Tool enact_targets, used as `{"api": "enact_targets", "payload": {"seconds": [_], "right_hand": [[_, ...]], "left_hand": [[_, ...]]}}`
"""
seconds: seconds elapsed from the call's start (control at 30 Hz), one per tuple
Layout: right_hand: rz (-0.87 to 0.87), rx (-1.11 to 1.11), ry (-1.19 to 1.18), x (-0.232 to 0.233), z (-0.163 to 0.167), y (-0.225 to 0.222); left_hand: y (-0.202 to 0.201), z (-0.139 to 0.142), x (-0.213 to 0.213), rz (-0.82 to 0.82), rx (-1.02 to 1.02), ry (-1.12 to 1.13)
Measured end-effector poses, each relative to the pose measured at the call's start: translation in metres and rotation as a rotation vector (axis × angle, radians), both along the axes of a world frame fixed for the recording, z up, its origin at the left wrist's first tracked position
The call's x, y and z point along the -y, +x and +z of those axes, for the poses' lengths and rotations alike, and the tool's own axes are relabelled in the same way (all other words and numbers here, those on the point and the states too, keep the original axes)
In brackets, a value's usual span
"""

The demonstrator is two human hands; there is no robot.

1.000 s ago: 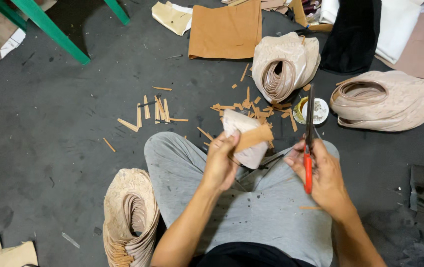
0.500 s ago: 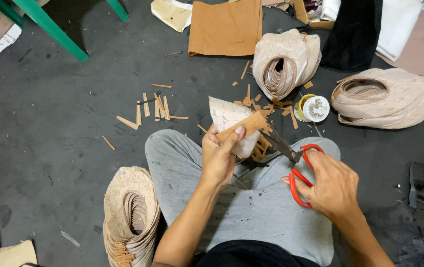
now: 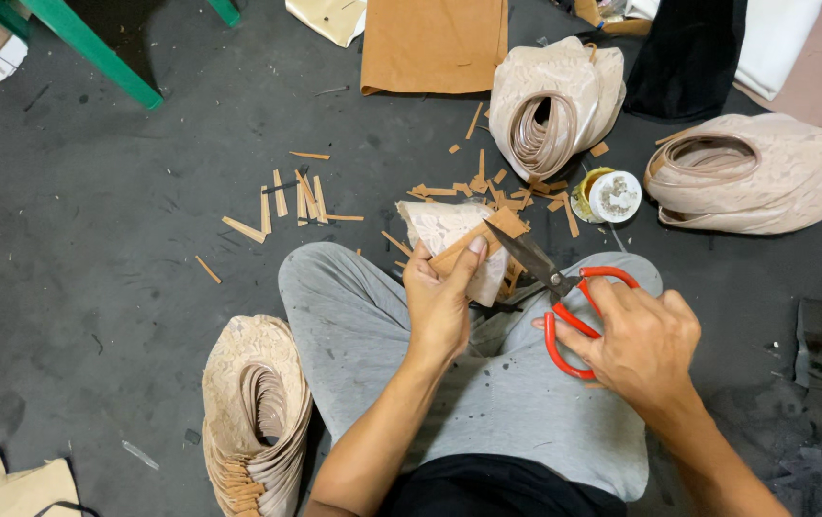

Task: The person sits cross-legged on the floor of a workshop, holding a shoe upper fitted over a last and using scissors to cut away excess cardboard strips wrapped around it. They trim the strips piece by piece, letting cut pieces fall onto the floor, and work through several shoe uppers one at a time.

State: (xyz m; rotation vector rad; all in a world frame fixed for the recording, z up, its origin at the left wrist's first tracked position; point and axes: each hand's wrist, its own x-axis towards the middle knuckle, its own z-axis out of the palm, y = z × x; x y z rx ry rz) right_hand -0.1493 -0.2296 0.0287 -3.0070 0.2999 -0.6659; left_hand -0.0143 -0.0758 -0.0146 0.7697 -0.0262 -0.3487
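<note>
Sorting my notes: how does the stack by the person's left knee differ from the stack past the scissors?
The stack by the left knee lies beside the grey-trousered leg, its pieces standing on edge. The far stack lies above the scissors, curled, among brown offcuts. Both look like pale, patterned pieces nested together.

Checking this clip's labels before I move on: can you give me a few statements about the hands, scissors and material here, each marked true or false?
1. The right hand holds red-handled scissors. True.
2. The left hand is empty. False: it grips a tan strip against a pale lace-patterned piece.
3. The scissor blades are open at the strip. True.
4. Cut tan scraps lie on a white table. False: they lie on the dark floor.
</note>
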Motion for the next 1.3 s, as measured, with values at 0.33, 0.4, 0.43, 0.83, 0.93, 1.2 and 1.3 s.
{"api": "enact_targets", "payload": {"seconds": [0.33,0.4,0.43,0.83,0.93,1.2,1.3], "right_hand": [[-0.026,-0.143,0.251,0.009,-0.012,-0.008],[-0.02,-0.146,0.338,0.015,-0.015,-0.012],[0.003,-0.13,0.38,0.02,-0.015,-0.015],[0.048,-0.272,0.068,0.041,0.03,-0.009],[0.068,-0.271,0.044,0.041,0.036,-0.006],[0.078,-0.247,0.047,0.036,0.039,-0.005],[0.111,-0.22,0.046,0.036,0.038,-0.006]], "left_hand": [[0.011,0.008,-0.014,-0.127,0.063,0.016],[0.019,0.01,-0.022,-0.185,0.116,0.089],[0.023,0.011,-0.026,-0.21,0.142,0.129],[0.045,0.032,-0.044,-0.428,0.263,0.248],[0.046,0.032,-0.043,-0.48,0.336,0.275],[0.046,0.026,-0.049,-0.511,0.28,0.254],[0.047,0.021,-0.049,-0.48,0.264,0.248]]}}
